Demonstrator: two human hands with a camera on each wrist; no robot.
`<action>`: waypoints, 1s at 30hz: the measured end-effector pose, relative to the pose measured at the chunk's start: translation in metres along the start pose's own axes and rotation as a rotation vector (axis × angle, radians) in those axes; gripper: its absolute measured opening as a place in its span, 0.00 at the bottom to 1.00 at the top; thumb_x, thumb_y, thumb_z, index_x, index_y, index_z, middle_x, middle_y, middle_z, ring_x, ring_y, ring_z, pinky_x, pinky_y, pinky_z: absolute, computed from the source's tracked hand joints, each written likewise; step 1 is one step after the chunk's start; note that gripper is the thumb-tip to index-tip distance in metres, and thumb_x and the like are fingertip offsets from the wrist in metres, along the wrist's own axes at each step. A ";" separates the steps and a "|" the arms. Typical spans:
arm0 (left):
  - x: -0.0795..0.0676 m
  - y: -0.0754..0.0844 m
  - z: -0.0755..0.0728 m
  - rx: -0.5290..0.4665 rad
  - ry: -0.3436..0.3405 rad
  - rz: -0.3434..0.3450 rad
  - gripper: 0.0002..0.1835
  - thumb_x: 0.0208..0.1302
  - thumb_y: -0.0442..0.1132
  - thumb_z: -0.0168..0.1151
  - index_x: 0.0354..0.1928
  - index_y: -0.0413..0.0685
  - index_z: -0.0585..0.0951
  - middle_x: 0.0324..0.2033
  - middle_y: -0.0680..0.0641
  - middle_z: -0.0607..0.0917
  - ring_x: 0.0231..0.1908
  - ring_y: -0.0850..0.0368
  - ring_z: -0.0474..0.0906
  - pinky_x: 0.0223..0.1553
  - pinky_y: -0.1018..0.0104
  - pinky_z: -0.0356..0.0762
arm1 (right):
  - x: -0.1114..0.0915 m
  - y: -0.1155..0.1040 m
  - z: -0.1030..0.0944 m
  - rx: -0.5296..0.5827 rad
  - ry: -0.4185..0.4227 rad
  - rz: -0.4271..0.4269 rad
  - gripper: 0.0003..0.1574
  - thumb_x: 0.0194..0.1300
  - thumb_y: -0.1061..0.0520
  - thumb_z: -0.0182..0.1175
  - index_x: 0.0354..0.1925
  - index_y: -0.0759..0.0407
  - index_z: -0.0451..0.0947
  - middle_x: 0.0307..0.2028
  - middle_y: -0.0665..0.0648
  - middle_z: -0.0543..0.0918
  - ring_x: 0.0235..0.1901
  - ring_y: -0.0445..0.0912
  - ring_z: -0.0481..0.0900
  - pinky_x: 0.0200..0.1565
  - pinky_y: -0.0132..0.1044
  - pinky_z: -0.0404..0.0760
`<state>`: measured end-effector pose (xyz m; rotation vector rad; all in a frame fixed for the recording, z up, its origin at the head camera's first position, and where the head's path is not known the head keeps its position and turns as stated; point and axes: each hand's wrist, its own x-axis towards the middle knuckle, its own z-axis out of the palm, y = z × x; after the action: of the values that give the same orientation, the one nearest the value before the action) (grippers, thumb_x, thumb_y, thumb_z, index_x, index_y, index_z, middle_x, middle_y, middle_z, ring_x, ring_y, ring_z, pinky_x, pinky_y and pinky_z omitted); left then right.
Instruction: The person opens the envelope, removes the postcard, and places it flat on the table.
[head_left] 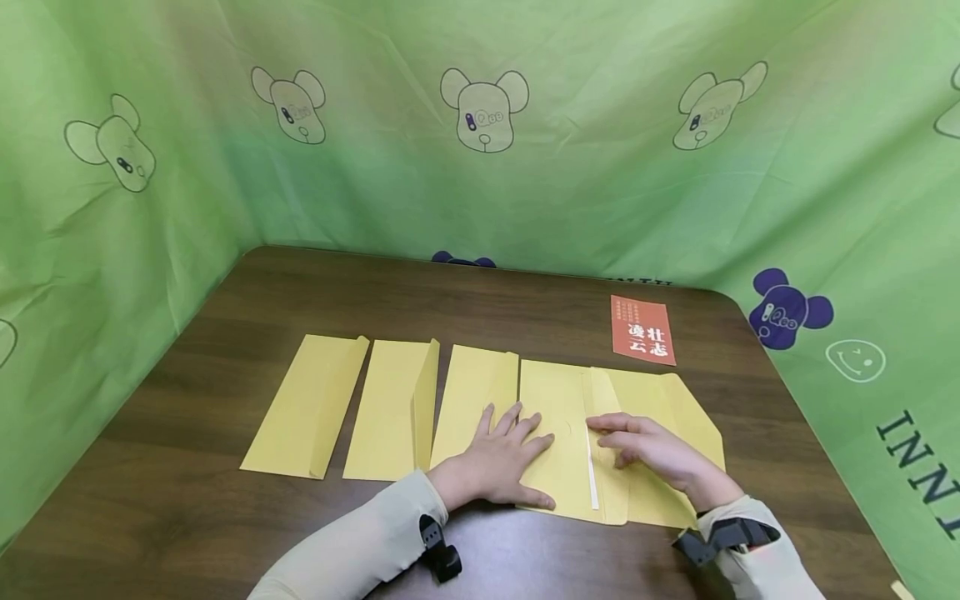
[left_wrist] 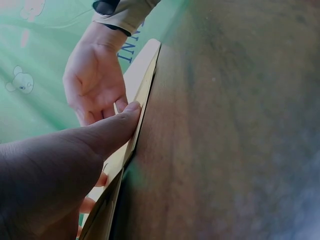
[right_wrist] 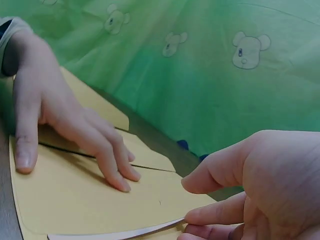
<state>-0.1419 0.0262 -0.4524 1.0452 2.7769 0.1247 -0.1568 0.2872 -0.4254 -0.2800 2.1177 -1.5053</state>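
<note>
A yellow paper envelope (head_left: 551, 387) lies on the table with its long flap turned out to the right. Along the flap's fold runs a narrow white strip (head_left: 592, 479). My left hand (head_left: 501, 462) rests on this envelope, palm down and fingers spread, with the thumb near its front edge. My right hand (head_left: 663, 454) hovers low over the flap, its fingertips touching beside the strip. In the right wrist view the thumb (right_wrist: 212, 172) stands apart from the fingers, near the strip's (right_wrist: 120, 234) far end. The right palm's underside shows in the left wrist view.
Three more yellow envelopes, left (head_left: 288, 408), middle (head_left: 386, 408) and right (head_left: 476, 375), lie in a row at the left. Another envelope (head_left: 675, 408) lies partly under the flap. A red card (head_left: 643, 330) with white characters lies farther back. Green printed cloth (head_left: 375, 192) surrounds the brown table (head_left: 187, 508).
</note>
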 end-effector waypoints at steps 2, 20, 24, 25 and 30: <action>0.000 0.000 0.000 0.000 -0.003 -0.001 0.47 0.58 0.78 0.53 0.75 0.64 0.64 0.75 0.51 0.58 0.75 0.46 0.46 0.70 0.39 0.46 | 0.000 0.000 -0.001 0.039 -0.021 -0.006 0.33 0.73 0.60 0.52 0.65 0.85 0.59 0.65 0.76 0.66 0.41 0.39 0.76 0.42 0.35 0.80; 0.000 -0.001 -0.001 -0.022 -0.006 0.006 0.47 0.57 0.77 0.54 0.75 0.63 0.63 0.75 0.51 0.58 0.75 0.46 0.47 0.70 0.39 0.46 | 0.000 0.012 -0.007 0.363 -0.184 -0.059 0.37 0.77 0.64 0.47 0.69 0.87 0.43 0.57 0.54 0.79 0.52 0.46 0.82 0.55 0.41 0.79; 0.001 -0.002 0.001 -0.023 -0.002 0.009 0.47 0.58 0.77 0.54 0.75 0.63 0.64 0.75 0.50 0.58 0.75 0.45 0.46 0.70 0.38 0.46 | 0.000 0.015 -0.003 0.364 -0.163 -0.058 0.38 0.74 0.66 0.50 0.69 0.87 0.43 0.56 0.56 0.78 0.49 0.47 0.83 0.53 0.44 0.80; 0.002 -0.002 0.001 -0.022 -0.001 0.009 0.47 0.58 0.77 0.54 0.75 0.63 0.64 0.75 0.50 0.58 0.75 0.45 0.46 0.70 0.38 0.46 | 0.000 0.016 -0.003 0.360 -0.155 -0.055 0.38 0.74 0.67 0.51 0.68 0.87 0.43 0.56 0.56 0.78 0.48 0.47 0.83 0.52 0.45 0.81; 0.003 -0.002 0.002 -0.018 0.000 0.009 0.47 0.58 0.77 0.54 0.75 0.63 0.64 0.75 0.50 0.58 0.75 0.45 0.47 0.70 0.38 0.46 | 0.001 0.017 0.004 0.342 -0.106 -0.038 0.39 0.72 0.69 0.54 0.68 0.85 0.44 0.52 0.56 0.80 0.45 0.46 0.83 0.46 0.46 0.84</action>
<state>-0.1451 0.0263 -0.4550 1.0532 2.7657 0.1504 -0.1533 0.2900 -0.4419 -0.2685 1.7458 -1.7990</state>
